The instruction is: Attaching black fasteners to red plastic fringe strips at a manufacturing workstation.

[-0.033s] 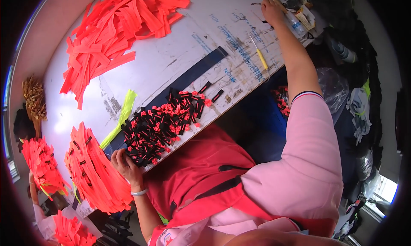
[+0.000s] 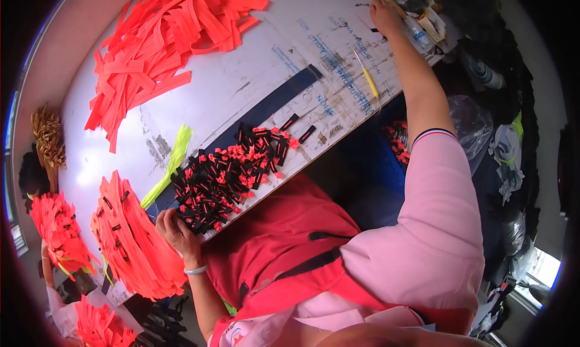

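Black-and-red tab heap [image 2: 225, 179], stretching rightward and away from the left hand [image 2: 179, 233], loosely bent at its near end. Right hand [image 2: 385, 17]: well apart. Either grip: cannot tell.

Blue capital lettering [image 2: 338, 66] runs in repeated, slanting, partly scuffed rows across the right part of the bench [image 2: 272, 30]. A small blue-and-red printed mark [image 2: 234, 333] on the pink shirt [image 2: 438, 208], near side, is too small to read.
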Motion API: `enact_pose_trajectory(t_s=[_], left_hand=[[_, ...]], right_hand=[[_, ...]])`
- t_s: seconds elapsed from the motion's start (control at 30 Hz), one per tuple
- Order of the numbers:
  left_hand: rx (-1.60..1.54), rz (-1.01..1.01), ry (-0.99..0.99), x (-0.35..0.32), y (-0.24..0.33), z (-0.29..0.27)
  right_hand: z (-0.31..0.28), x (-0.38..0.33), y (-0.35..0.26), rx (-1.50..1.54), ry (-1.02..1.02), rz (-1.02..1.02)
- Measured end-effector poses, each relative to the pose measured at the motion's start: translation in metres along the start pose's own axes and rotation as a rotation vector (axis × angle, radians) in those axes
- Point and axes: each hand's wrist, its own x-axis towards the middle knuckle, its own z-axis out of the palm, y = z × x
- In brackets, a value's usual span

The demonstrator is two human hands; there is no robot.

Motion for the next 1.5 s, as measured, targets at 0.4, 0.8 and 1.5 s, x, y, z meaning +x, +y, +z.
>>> enact_pose_trajectory(t_s=[0.4, 0.8, 1.5], left_hand=[[-0.349, -0.152, 0.07, -0.009, -0.018, -0.004], [-0.21, 0.158, -0.124, 0.002, 0.05, 0.019], [-0.189, 0.241, 0.026, 0.05, 0.127, 0.115]], right_hand=[[-0.12, -0.063, -0.21, 0.999, -0.186, -0.092], [-0.224, -0.187, -0.355, 0.883, -0.374, -0.316], [-0.177, -0.154, -0.371, 0.911, -0.124, -0.394]])
